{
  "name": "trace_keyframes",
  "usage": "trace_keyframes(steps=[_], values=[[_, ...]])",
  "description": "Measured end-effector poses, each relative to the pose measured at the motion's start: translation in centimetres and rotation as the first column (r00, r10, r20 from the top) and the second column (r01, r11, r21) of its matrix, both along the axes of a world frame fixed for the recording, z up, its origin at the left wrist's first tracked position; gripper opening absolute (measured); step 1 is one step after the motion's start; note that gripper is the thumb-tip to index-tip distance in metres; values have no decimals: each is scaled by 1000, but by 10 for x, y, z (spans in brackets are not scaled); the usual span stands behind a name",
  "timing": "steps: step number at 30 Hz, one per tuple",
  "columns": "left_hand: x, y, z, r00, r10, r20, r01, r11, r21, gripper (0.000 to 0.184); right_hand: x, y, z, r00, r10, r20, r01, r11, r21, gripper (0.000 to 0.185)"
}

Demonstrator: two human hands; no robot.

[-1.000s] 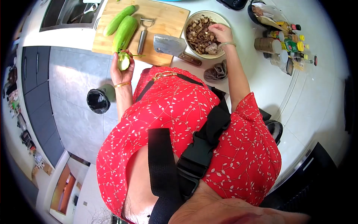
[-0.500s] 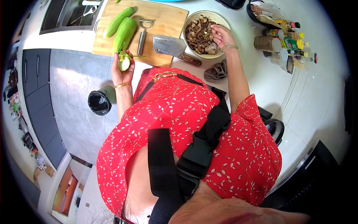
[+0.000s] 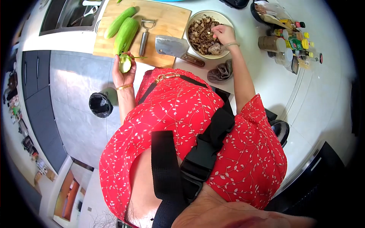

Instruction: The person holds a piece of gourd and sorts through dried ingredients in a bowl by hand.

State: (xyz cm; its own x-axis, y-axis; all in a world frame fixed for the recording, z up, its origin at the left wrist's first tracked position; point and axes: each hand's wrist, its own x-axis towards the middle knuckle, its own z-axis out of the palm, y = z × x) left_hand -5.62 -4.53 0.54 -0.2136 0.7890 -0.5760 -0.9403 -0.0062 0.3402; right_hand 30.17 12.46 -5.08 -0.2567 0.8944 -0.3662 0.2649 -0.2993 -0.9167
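Observation:
My left hand (image 3: 123,74) holds a cut piece of green gourd (image 3: 125,64), its pale face turned up, at the near edge of the wooden cutting board (image 3: 159,17). Two long green gourds (image 3: 127,35) lie on the board, beside a peeler (image 3: 144,38). A cleaver (image 3: 171,46) rests across the board's right edge, its handle over the counter. My right hand (image 3: 224,33) is over a bowl (image 3: 189,23) of brown sliced food (image 3: 201,34), fingertips pinched together at the food. Whatever is between those fingertips is too small to make out.
Right of the bowl stand several bottles and jars (image 3: 276,44). A dark crumpled bag (image 3: 220,72) lies below the bowl. The sink (image 3: 72,17) is at the upper left. A lined bin (image 3: 100,105) stands on the floor at the left.
My right hand lifted slightly from the food with fingers loosened, then came back down to it with fingertips together. My left hand still holds the gourd piece in nearly the same place.

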Motion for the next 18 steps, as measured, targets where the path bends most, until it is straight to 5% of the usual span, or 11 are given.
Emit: trace_keyframes(steps=[1, 2, 6, 18], values=[[1, 3, 3, 1000, 7, 15, -8, 1000, 5, 35, -6, 1, -3, 977, 48, 207, -71, 992, 106, 18], [3, 6, 5, 1000, 5, 4, -5, 1000, 19, 32, -7, 1, -4, 984, 17, 179, -29, 998, 64, 17], [2, 0, 6, 999, 3, -36, -4, 1000, -7, 31, -6, -4, 18, 902, -248, -353, 92, 910, -404, 15], [4, 1, 8, 999, 16, -43, -16, 1000, -12, 32, -2, -3, 29, 826, -291, -483, 63, 899, -434, 28]])
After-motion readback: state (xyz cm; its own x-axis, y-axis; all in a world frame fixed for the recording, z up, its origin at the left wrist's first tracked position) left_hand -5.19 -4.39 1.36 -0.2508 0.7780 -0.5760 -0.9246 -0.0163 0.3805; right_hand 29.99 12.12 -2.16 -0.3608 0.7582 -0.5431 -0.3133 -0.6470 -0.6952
